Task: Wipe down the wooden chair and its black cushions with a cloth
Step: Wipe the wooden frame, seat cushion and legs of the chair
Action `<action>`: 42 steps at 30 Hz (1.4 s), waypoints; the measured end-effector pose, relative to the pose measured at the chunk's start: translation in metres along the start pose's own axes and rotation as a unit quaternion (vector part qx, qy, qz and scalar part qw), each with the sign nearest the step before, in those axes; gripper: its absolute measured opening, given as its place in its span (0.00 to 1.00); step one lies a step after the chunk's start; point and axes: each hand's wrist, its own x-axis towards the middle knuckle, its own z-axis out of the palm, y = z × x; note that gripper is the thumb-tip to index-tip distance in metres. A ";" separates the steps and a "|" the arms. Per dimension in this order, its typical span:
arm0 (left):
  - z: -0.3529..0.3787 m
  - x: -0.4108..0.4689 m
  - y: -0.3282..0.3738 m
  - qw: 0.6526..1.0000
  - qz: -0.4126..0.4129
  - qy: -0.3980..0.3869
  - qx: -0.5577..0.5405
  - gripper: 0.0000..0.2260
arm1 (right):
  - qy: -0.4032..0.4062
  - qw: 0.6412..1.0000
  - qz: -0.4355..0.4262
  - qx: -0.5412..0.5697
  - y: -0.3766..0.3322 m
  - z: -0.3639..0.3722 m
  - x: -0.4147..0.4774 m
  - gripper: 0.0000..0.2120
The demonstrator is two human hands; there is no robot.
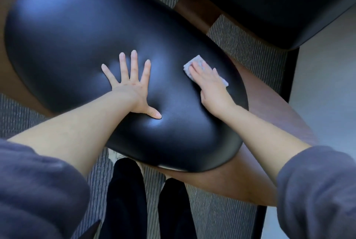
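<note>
Head view shows your left hand (133, 88) lying flat on the big, rounded, glossy black leather cushion (77, 36), near its middle. All five fingers are straight and spread wide, and the hand holds nothing. Your right hand (210, 86) lies on the right part of the same cushion, on top of a small folded white cloth (193, 62). Its fingers are straight and close together and press the cloth flat against the leather, not curled around it. One corner of the cloth shows beyond your fingertips on the far side, and another shows at the right of the hand.

The cushion rests on the brown wooden chair frame (269, 107), which shows at its right and near sides. A second black cushion (269, 3) is at the far right. Grey striped carpet (240, 46) lies under the chair.
</note>
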 end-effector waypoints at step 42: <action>0.041 -0.040 0.022 0.996 0.026 0.080 0.024 0.49 | 0.017 0.926 -0.370 -0.070 -0.024 0.048 -0.164 0.20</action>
